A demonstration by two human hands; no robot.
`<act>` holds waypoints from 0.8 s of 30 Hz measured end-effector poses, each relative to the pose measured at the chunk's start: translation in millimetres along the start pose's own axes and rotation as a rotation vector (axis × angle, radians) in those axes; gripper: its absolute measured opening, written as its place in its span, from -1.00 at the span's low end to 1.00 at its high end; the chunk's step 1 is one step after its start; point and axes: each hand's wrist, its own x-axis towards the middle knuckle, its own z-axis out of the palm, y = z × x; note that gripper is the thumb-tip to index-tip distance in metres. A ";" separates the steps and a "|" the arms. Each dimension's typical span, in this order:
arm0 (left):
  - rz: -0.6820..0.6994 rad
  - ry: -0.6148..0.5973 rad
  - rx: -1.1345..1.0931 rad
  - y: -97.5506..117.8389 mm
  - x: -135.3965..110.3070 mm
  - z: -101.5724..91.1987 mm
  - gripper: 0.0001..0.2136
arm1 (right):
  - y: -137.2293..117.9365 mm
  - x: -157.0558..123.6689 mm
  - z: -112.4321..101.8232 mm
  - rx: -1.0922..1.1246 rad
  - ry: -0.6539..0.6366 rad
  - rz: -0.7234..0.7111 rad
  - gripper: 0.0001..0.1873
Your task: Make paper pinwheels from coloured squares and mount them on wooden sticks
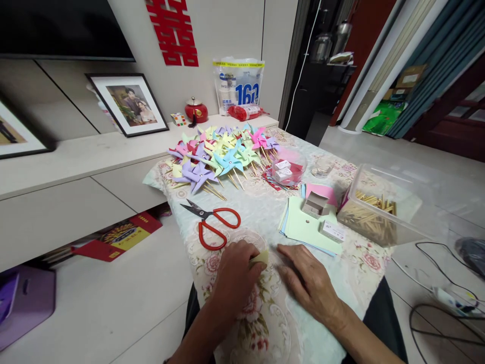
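Observation:
My left hand (238,268) is closed on a small piece of pale yellow paper (260,259), pinched near its edge; most of it is hidden by the fingers. To the right of it my right hand (312,283) rests low over the flowered tablecloth (280,323), thumb and fingers apart, with nothing visible in them. Orange-handled scissors (206,218) lie with spread blades beyond my left hand. Past my right hand is a stack of light green paper sheets (299,222), bearing an opened small box (315,206) and a white box (332,231).
Many-coloured paper pinwheels (231,161) on sticks are heaped at the table's far end. Beside them stands a pink container (297,172) with small boxes. A clear plastic bin (369,227) of short golden sticks sits at the right edge. Cables (420,318) lie on the floor.

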 end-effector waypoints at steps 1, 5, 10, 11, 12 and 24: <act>0.040 0.047 -0.019 -0.1 -4.4 3.4 -0.91 | -0.4 0.3 -1.1 0.032 0.007 -0.003 -0.55; 0.266 0.281 -0.014 0.6 -22.5 25.2 -0.88 | -4.9 4.1 -2.6 0.125 0.033 -0.052 -0.68; 0.242 0.521 -0.121 0.1 -35.0 46.8 -0.71 | -10.9 11.2 -5.3 0.095 0.061 -0.138 -0.75; 0.167 0.563 -0.201 0.0 -36.1 47.5 -0.64 | -11.1 12.9 -6.7 0.064 0.091 -0.144 -0.74; 0.070 0.582 -0.335 0.3 -36.7 47.0 -0.60 | -11.1 14.8 -8.3 0.034 0.125 -0.149 -0.73; -0.282 0.143 -1.773 3.6 -21.3 32.2 -0.74 | -1.0 37.3 -5.1 0.005 -0.042 -0.366 -0.66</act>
